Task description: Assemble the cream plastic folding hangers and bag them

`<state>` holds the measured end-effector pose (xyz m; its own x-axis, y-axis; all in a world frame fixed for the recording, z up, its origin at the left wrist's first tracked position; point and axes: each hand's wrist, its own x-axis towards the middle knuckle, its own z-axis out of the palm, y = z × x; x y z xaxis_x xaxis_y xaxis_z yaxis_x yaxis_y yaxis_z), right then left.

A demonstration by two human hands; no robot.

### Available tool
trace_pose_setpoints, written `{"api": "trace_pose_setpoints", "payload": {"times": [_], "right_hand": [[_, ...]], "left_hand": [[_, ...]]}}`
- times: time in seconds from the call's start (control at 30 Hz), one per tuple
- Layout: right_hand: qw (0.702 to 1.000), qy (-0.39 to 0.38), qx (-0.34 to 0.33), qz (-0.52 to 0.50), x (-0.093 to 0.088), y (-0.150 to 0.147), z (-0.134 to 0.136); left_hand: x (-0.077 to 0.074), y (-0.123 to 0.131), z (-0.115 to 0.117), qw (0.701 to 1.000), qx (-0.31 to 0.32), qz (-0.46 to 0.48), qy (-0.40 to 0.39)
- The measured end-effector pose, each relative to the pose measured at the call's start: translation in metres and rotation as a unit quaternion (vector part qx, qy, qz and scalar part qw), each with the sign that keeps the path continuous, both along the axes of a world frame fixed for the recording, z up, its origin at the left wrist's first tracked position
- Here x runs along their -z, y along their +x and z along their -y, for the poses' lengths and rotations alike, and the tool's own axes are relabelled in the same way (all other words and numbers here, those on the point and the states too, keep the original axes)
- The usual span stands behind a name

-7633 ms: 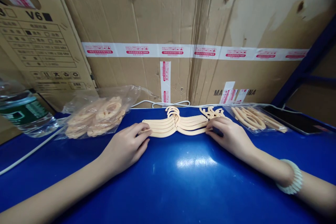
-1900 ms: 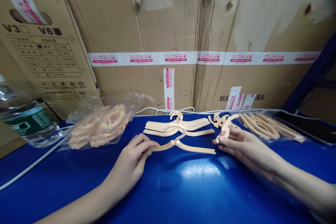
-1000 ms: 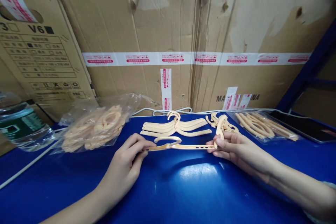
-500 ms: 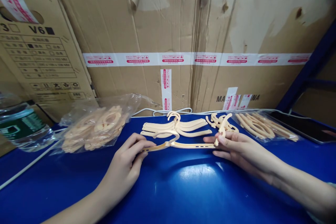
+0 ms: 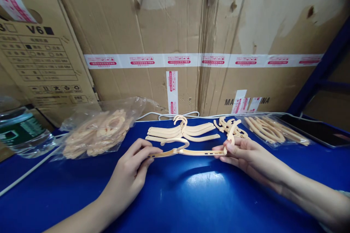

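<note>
A small beige plastic hanger (image 5: 188, 151) is held just above the blue table (image 5: 191, 196) between both hands. My left hand (image 5: 131, 171) pinches its left end. My right hand (image 5: 243, 153) grips its right end and also holds a small beige hook piece (image 5: 232, 131) upright against that end. Behind the hanger lies a stack of several like hangers (image 5: 182, 131). A little heap of loose hook pieces (image 5: 228, 125) lies just beyond my right hand.
A clear bag of beige ring-shaped parts (image 5: 95, 131) lies at the left, a clear bag of beige strips (image 5: 273, 129) at the right. A water bottle (image 5: 22, 131) lies far left, a dark phone (image 5: 317, 131) far right. Cardboard boxes (image 5: 191, 36) wall the back; a white cable (image 5: 32, 169) runs along.
One hanger was drawn from the stack toward me and lifted between both hands. My right hand picked up a hook piece and brought it to the hanger's right end.
</note>
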<state>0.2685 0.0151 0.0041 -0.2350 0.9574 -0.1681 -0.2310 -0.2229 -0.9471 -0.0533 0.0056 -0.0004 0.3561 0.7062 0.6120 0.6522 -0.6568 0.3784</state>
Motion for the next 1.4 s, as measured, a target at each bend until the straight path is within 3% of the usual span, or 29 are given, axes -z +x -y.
{"api": "trace_pose_setpoints", "payload": {"times": [0.27,0.5,0.7,0.97,1.17,1.4], "right_hand": [[1.0,0.005,0.007,0.008,-0.007,-0.003,0.005],[0.999,0.032,0.036,0.017,-0.001,-0.005,0.005],[1.0,-0.004,0.023,0.015,-0.007,-0.014,0.013],[0.996,0.066,0.046,0.032,-0.018,-0.008,0.007],[0.999,0.031,-0.01,0.006,-0.012,-0.006,0.007],[0.999,-0.039,-0.003,-0.037,-0.01,-0.008,0.007]], "left_hand": [[-0.002,0.0,0.0,1.0,-0.004,-0.004,0.004],[-0.002,0.002,0.001,1.0,0.009,-0.002,0.009],[-0.002,0.0,0.001,1.0,0.015,-0.002,-0.005],[0.001,-0.002,-0.003,1.0,-0.01,0.004,-0.013],[0.002,-0.003,-0.003,1.0,-0.021,0.005,-0.002],[-0.002,0.0,0.0,1.0,-0.014,0.006,0.006]]}}
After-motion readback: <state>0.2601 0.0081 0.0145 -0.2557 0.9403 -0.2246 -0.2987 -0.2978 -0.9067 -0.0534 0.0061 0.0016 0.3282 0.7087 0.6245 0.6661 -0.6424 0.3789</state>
